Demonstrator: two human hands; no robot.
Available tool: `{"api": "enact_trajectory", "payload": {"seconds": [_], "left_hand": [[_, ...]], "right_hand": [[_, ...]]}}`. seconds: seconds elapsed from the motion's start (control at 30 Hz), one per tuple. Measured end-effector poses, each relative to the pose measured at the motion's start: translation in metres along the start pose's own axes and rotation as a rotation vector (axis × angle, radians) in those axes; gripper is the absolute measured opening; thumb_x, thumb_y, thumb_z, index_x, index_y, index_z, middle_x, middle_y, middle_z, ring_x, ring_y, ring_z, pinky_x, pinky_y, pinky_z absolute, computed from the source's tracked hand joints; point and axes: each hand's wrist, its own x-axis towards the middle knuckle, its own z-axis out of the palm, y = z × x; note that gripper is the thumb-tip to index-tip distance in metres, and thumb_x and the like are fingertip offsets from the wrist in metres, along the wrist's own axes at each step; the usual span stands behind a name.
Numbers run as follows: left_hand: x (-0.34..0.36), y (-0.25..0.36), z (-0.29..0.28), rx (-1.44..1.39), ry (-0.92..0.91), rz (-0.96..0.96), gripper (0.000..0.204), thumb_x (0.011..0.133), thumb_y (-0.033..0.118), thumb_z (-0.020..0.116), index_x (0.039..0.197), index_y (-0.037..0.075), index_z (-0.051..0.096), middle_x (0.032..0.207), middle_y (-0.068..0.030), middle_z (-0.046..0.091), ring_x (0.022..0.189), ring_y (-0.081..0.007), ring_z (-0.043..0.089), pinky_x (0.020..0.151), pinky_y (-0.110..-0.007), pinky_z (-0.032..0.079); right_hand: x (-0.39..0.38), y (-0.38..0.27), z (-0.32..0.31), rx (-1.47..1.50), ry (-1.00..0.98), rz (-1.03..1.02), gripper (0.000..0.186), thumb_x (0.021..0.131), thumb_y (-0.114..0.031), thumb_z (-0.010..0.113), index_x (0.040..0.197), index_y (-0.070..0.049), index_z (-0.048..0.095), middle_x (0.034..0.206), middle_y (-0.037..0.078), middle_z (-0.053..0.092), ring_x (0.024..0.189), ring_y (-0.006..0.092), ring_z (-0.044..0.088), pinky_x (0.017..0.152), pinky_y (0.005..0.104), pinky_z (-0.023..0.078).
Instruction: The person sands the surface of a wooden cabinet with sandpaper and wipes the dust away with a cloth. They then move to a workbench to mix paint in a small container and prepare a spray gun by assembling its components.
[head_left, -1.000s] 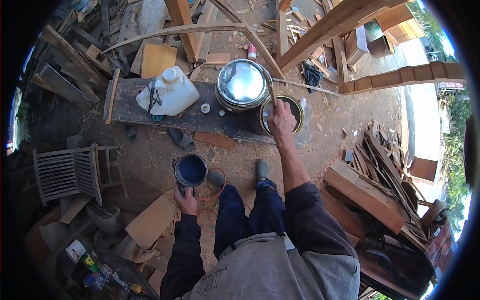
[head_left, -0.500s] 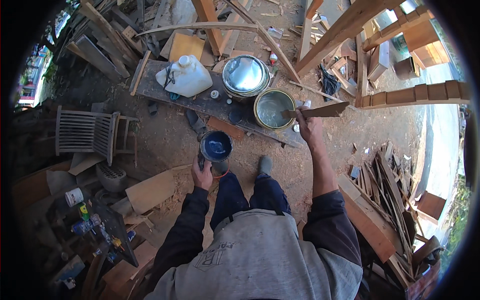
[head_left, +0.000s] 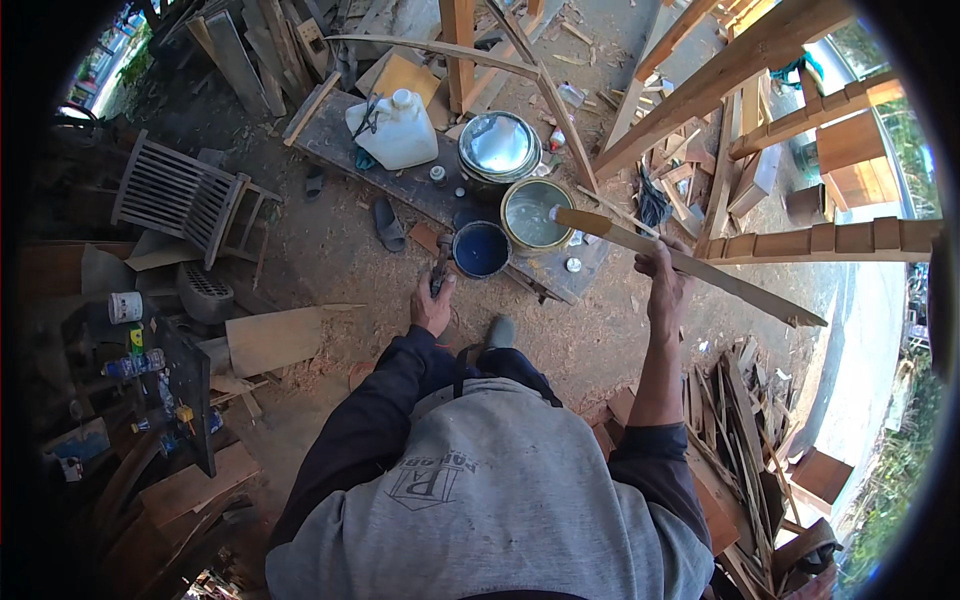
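My left hand [head_left: 435, 305] grips the dark handle of a round container [head_left: 480, 250] holding dark blue liquid. My right hand [head_left: 662, 280] holds a long flat wooden strip [head_left: 730, 284], tilted, its wet-looking yellowish end over the open metal can [head_left: 540, 225] of pale grey-green liquid. Behind that can stands a metal can with a shiny top [head_left: 496, 143]. A white plastic jug [head_left: 400, 130] and small bottles [head_left: 437, 174] rest on the low dark plank bench [head_left: 350, 150].
A slatted wooden chair [head_left: 170, 195] lies at the left above a cluttered dark stand [head_left: 180, 400]. Timber frame pieces [head_left: 700, 100] rise at the upper right. Scrap wood [head_left: 730, 430] is piled at the lower right. A grey slipper [head_left: 388, 225] lies by the bench.
My left hand has moved the blue container up and rightward toward the open can. My right hand has moved rightward, swinging the strip from upright inside that can to a long slanting position.
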Motion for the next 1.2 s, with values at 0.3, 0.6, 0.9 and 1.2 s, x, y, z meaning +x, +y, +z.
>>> {"api": "enact_trajectory", "payload": {"seconds": [0.3,0.6,0.9,1.2], "left_hand": [[0.017,0.024,0.017,0.146,-0.083,0.074,0.053,0.092,0.052,0.063,0.103,0.001,0.056,0.086,-0.0211,0.063,0.084,-0.0429,0.062,0.074,-0.049,0.046],[0.014,0.05,0.016,0.106,-0.239,0.088,0.052,0.094,0.049,0.063,0.108,-0.001,0.057,0.096,-0.0222,0.066,0.091,-0.0414,0.065,0.079,-0.048,0.048],[0.018,0.051,0.005,0.143,-0.242,0.111,0.051,0.092,0.046,0.066,0.108,-0.002,0.057,0.097,-0.023,0.067,0.091,-0.0417,0.066,0.079,-0.047,0.05],[0.024,0.043,0.008,0.008,-0.159,0.223,0.053,0.092,0.052,0.065,0.096,-0.001,0.056,0.079,-0.0191,0.06,0.072,-0.0343,0.059,0.068,-0.044,0.045]], "right_hand": [[-0.057,-0.131,-0.04,0.192,0.022,-0.152,0.029,0.096,-0.018,0.065,0.112,0.005,0.058,0.082,0.015,0.066,0.067,0.0203,0.069,0.062,0.0305,0.058],[-0.063,-0.157,0.014,-0.175,-0.324,-0.159,0.026,0.096,-0.018,0.066,0.106,0.006,0.061,0.078,0.013,0.07,0.069,0.0172,0.069,0.066,0.0279,0.056],[-0.052,-0.17,0.066,-0.463,-0.597,-0.268,0.016,0.095,-0.014,0.067,0.104,-0.001,0.066,0.08,0.01,0.071,0.073,0.0151,0.07,0.065,0.0276,0.054],[-0.042,-0.17,0.096,-0.637,-0.8,-0.417,0.016,0.093,-0.016,0.068,0.102,-0.004,0.066,0.08,0.01,0.069,0.074,0.0202,0.07,0.065,0.0334,0.053]]}}
